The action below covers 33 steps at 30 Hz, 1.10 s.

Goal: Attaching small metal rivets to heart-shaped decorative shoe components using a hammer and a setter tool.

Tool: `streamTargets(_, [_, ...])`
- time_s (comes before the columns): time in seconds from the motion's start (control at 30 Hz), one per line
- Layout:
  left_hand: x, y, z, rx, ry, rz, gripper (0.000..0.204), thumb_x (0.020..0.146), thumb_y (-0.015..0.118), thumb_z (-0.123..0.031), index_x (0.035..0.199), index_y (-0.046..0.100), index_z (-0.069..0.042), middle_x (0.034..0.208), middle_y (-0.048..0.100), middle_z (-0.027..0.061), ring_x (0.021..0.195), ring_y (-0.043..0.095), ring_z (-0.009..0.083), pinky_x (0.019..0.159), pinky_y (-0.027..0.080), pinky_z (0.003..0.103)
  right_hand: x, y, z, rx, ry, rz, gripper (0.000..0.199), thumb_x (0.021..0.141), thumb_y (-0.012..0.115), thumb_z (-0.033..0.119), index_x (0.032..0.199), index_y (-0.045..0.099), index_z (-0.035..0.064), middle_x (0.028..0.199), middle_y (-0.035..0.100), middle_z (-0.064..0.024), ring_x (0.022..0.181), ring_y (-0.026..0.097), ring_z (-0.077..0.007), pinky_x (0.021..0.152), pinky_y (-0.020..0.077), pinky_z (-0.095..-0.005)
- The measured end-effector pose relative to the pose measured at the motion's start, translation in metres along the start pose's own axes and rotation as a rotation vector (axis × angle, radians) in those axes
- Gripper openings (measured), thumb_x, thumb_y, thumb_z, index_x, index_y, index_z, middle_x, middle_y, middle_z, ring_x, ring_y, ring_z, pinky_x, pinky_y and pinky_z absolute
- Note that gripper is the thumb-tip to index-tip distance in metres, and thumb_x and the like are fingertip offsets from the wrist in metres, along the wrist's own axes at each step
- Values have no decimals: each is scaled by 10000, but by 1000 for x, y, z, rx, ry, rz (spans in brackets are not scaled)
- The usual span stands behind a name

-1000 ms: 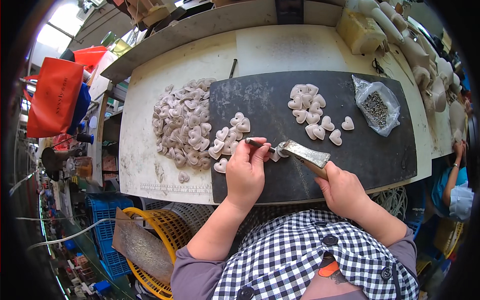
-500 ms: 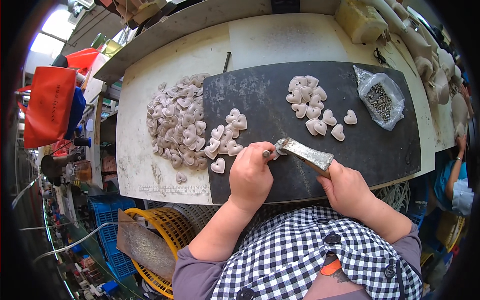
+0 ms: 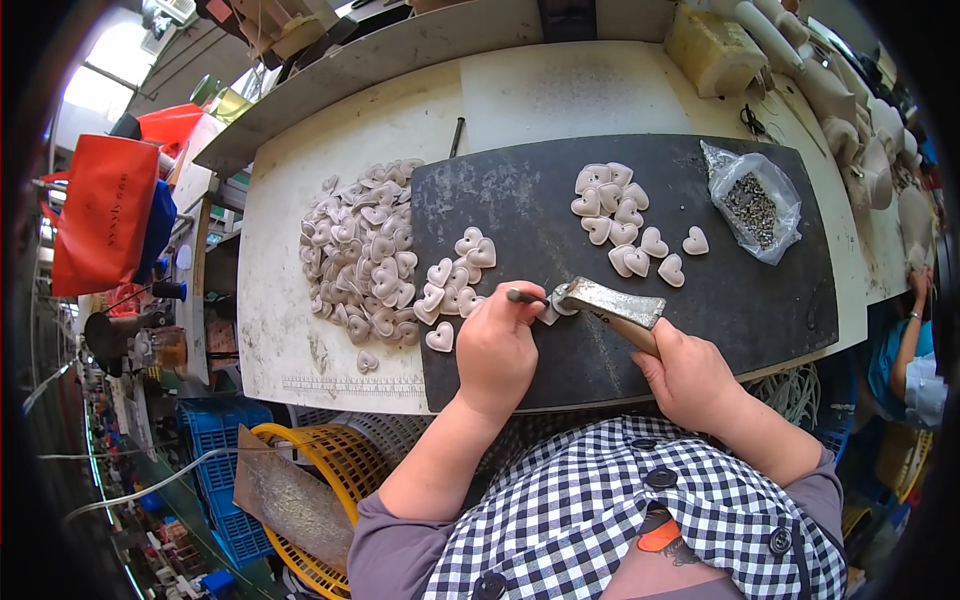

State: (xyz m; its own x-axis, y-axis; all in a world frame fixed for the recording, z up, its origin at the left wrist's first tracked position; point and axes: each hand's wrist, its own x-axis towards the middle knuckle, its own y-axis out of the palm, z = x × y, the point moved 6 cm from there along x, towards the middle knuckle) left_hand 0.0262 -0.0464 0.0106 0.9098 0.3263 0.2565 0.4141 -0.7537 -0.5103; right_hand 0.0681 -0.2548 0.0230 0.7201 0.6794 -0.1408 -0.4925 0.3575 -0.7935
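My left hand [image 3: 498,352] is closed around a short dark metal punch [image 3: 524,296], which leans sideways with its end poking out above the fingers. Beside those fingertips, partly hidden by the hammer, lies a pale heart-shaped padded piece [image 3: 547,315] on the black mat [image 3: 500,200]. In my right hand [image 3: 690,378] is the wooden handle of a hammer [image 3: 612,302]; its worn metal head rests low, close to the punch and that heart. A small group of padded hearts [image 3: 466,272] lies left of my left hand. Another group [image 3: 622,205] lies farther off on the mat.
A large heap of hearts [image 3: 362,250] covers the white table left of the mat. An open plastic bag of small metal studs [image 3: 752,208] sits at the mat's right. A metal rod [image 3: 457,137] lies behind. A yellow basket [image 3: 335,455] stands below the table's front edge.
The punch has tipped from nearly upright to leaning over in my left hand, which has drawn slightly left. More of the small heart shows. The hammer stays almost in place.
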Motion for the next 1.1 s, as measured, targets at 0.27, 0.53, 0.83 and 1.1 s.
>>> streamTargets(0.27, [6, 8, -21, 320, 246, 36, 174, 837, 575, 55, 955, 608, -68, 821, 651, 79, 743, 643, 262, 664, 501, 357, -2, -22, -4, 269, -56, -128, 232, 940, 597, 156, 1107, 526, 12, 773, 646, -165, 689, 659, -349, 613, 519, -388])
streamTargets(0.53, [-3, 9, -20, 356, 293, 15, 78, 842, 617, -33, 892, 561, -55, 773, 607, 85, 686, 596, 280, 614, 482, 381, 2, -37, 31, 126, -347, -169, 247, 906, 632, 150, 1052, 521, -15, 799, 632, -206, 696, 637, -404, 631, 522, -451])
streamTargets(0.83, [-8, -9, 12, -434, -224, -179, 120, 1009, 499, -113, 1029, 480, 4, 878, 628, 129, 770, 659, 229, 664, 517, 328, 11, -5, 12, -30, -95, 22, 189, 943, 605, 191, 1011, 525, 34, 789, 644, -177, 727, 646, -391, 609, 493, -472])
streamTargets(1.1, [-1, 15, -23, 413, 184, 78, 166, 822, 725, -103, 981, 680, -90, 978, 563, 96, 900, 554, 287, 776, 465, 388, 7, -3, -39, 732, 83, -68, 210, 1030, 509, 238, 1012, 514, 29, 677, 491, -13, 529, 456, -100, 509, 396, -260])
